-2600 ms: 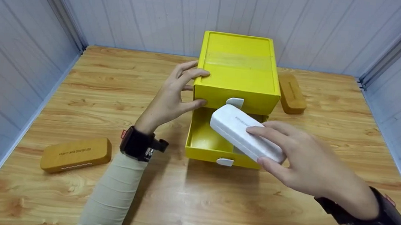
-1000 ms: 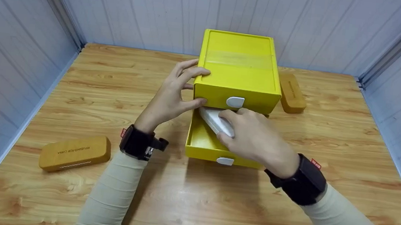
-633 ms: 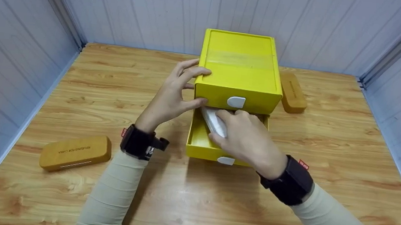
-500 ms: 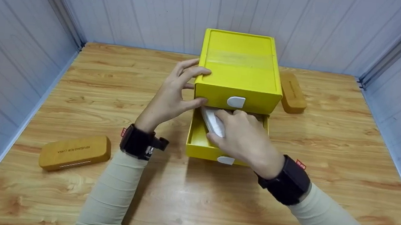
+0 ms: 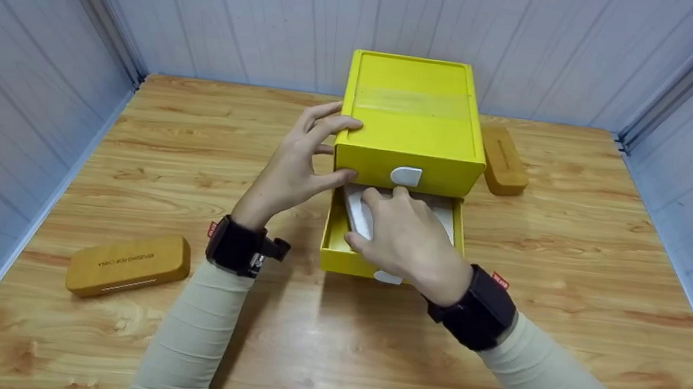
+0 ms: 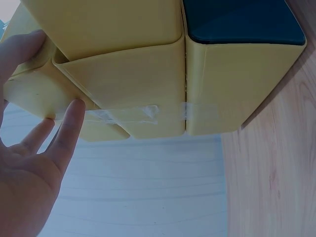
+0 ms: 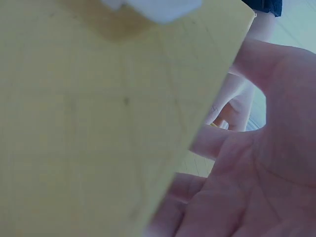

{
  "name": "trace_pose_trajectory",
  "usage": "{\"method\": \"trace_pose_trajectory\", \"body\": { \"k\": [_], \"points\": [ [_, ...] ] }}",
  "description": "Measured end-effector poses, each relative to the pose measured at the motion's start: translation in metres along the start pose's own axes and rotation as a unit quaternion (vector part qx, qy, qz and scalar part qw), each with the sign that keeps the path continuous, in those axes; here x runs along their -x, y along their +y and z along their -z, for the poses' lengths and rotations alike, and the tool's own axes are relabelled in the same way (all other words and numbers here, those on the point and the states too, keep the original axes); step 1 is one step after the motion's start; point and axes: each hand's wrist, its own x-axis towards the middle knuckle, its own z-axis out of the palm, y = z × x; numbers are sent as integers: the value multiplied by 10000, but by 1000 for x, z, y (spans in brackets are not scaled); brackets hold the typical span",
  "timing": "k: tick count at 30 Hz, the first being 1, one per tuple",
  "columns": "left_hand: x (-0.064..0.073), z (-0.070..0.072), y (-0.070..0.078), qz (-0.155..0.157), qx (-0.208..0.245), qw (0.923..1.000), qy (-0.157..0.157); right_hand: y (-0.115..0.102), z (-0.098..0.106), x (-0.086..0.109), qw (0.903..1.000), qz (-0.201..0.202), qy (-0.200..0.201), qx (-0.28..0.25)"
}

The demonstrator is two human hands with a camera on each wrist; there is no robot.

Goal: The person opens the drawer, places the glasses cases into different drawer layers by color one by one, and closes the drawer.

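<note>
It looks like a small closed work booth, maybe inside a lab or workshop; which one, I cannot tell. A wood-patterned table point(image 5: 315, 354) is surrounded by pale grooved panels point(image 5: 262, 15) at the back and both sides, with grey strips point(image 5: 679, 82) along the corners. Black devices point(image 5: 477, 307) are strapped on both wrists.

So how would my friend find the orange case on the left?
Start at the yellow drawer box toward the back of the wooden table, then come forward and left, past the left hand. Beyond the left sleeve lies a rounded orange case with dark lettering. Unlike its twin beside the box, it lies nearer the camera and shows a white line along its side.
</note>
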Motion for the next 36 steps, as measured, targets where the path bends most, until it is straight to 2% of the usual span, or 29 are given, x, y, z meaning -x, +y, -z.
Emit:
{"method": "trace_pose_trajectory", "body": {
  "k": [13,28,32,36],
  "points": [
    [1,-1,-1,29,-19,10000,-36,-1,-10,-9,9976,-122,-353,-589],
    [1,1,-1,-20,11,10000,23,2,-12,-14,9933,-103,-706,-904],
    [0,0,-2,-65,23,10000,21,3,-12,-10,9938,2,-614,-923],
    [0,0,-2,-56,41,10000,-5,8,-8,-1,9951,289,-205,-924]
  ]
}}
